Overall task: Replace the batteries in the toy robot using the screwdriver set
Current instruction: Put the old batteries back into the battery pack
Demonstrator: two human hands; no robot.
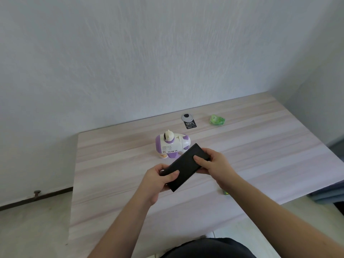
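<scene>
One readable print: "100%" on a black tag.

The small black tag (190, 124) lies on the worktop (260, 146) near the wall and carries "100%" in large white figures; the smaller white lines beneath it are too tiny to read. Nothing else bears legible lettering.
</scene>
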